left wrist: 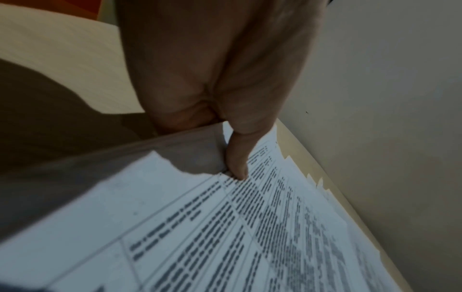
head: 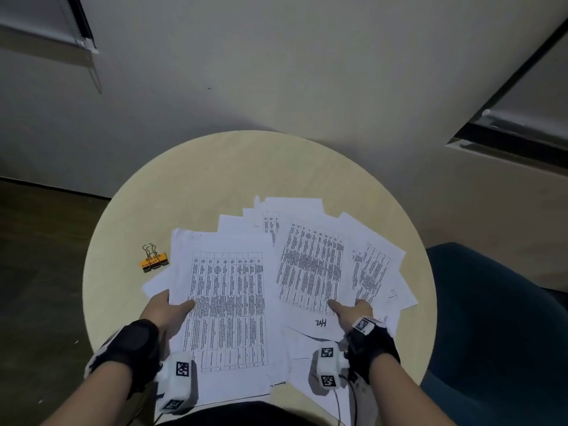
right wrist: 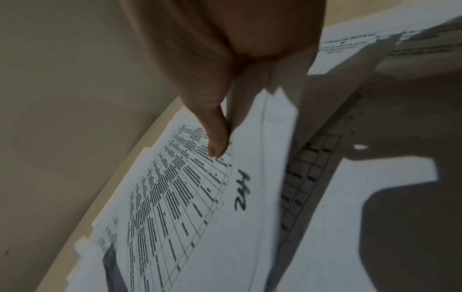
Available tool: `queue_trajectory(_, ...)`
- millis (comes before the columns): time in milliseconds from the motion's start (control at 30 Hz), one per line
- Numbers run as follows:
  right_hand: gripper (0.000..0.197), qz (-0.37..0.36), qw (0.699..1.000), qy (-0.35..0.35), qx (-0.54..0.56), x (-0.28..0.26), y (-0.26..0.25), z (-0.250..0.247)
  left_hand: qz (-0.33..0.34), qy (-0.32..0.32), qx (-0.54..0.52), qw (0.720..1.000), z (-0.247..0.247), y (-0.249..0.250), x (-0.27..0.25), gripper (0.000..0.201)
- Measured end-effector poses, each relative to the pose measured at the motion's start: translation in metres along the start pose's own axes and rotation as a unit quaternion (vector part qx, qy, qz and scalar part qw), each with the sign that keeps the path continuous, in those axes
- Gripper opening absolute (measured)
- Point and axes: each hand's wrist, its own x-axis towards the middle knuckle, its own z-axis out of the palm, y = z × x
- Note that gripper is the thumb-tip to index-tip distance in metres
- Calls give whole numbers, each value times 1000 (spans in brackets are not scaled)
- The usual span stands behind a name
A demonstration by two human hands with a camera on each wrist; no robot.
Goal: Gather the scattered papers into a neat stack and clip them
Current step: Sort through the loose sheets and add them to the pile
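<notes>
Lying fanned across the near half of the round table (head: 215,167): the papers (head: 310,265), overlapping, long edges running roughly from six toward twelve o'clock, the far sheets splaying toward one and two o'clock. Pinching the left edge of the big near sheet (head: 229,305) with the left hand (head: 167,309), thumb (left wrist: 237,158) on top and fingers underneath, that edge lifting off the table. Pinching the near edge of the middle sheet (head: 310,269) with the right hand (head: 350,312), thumb (right wrist: 217,136) pressing on the print beside a handwritten mark. Sitting apart at about ten o'clock from the left hand, just beyond the pile's left edge: the orange clip (head: 153,260), wire handles pointing toward twelve. Probably drawing both halves inward toward the middle next; left hand clearly nearer the clip.
</notes>
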Motion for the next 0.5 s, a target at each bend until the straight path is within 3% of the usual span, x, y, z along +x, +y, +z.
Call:
queue_trajectory(67, 84, -21, 1000, 17, 0, 3, 5, -7, -4, -3, 6, 1000, -2, 0, 3, 29)
queue_trajectory(200, 75, -20, 992, 53, 109, 9, 12, -32, -26, 18, 33, 999, -3, -1, 10, 47)
queue_trajectory(333, 115, -17, 976, 14, 216, 13, 17, -41, -20, 21, 58, 998, -1, -6, 17, 48)
queue_trajectory(433, 98, -41, 966, -35, 253, -1, 8, -30, -15, 0, 49, 999, -1, -6, 15, 34)
queue_trajectory(500, 66, -110, 977, -63, 172, -25, -8, -17, -16, -13, 50, 999, -3, -5, 14, 31)
